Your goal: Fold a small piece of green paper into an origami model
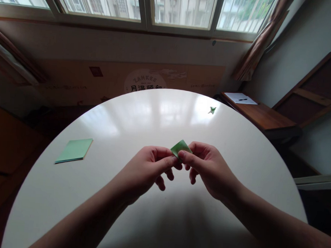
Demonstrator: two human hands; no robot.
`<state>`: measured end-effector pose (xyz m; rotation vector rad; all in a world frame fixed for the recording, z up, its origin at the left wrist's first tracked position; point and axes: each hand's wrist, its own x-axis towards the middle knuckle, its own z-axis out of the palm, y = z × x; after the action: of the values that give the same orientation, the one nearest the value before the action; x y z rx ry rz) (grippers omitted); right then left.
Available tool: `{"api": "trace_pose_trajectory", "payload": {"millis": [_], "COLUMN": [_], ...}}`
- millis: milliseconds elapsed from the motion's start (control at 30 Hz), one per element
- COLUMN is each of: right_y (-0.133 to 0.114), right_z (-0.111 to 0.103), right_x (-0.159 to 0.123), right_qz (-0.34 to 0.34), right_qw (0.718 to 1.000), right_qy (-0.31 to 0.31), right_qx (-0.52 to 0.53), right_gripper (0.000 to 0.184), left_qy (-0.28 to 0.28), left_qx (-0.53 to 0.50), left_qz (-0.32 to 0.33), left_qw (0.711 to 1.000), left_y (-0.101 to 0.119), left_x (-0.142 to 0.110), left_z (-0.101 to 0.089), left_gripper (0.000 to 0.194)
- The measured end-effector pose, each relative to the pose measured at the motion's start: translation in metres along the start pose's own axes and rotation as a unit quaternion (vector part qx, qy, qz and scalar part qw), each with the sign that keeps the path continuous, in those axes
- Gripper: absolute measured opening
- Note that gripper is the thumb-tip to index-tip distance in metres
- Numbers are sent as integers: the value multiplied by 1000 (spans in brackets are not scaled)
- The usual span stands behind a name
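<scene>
You hold a small green diamond-shaped piece of folded paper [180,146] above the middle of the white round glossy table [143,119], between your two hands. Your left hand [153,166] pinches its near left edge between thumb and forefinger, with the other fingers curled loosely below. Your right hand [208,162] grips it from the right, the thumb lying flat over its near right part and the forefinger bent behind; the remaining fingers hang half curled. Your fingertips meet, or nearly meet, at the paper's near corner; you cannot tell which from here.

On the left side of the table, well apart from your left hand, lies a stack of pale green square paper sheets [75,150], with a darker layer along its near edge. At the far right of the table sits a tiny green pointed folded-paper figure [212,110], beyond your right hand. Past the table's far right edge, a brown wooden side table [275,118] bears a white paper sheet [237,97] with a slim dark object [243,99] on it.
</scene>
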<state>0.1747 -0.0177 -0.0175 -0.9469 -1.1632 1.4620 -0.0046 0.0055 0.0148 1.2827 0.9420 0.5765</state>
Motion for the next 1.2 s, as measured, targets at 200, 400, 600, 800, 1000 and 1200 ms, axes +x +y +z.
{"api": "trace_pose_trajectory", "payload": {"millis": [200,400,600,800,1000,1200], "right_y": [2,6,9,7,-1,-2], "right_z": [1,5,6,3,-3,-3], "right_x": [-1,-2,-3,0,2,3], "right_qz": [-9,-25,-29,-32,-24,14], "right_qw": [1000,999,998,999,998,998], "right_qy": [16,40,48,34,48,-30], "right_qx": [14,6,-5,-4,12,58], "right_gripper": [25,24,24,20,26,25], "left_qy": [-16,-11,46,48,27,10], "left_qx": [-5,32,87,85,72,53], "left_qz": [17,36,42,42,20,18], "left_qw": [1000,999,994,994,997,998], "left_y": [-2,-3,-4,-4,-5,-4], "left_x": [0,0,0,1,0,-2], "left_z": [-2,-2,2,-1,-2,-3], "left_gripper": [22,16,16,18,17,18]}}
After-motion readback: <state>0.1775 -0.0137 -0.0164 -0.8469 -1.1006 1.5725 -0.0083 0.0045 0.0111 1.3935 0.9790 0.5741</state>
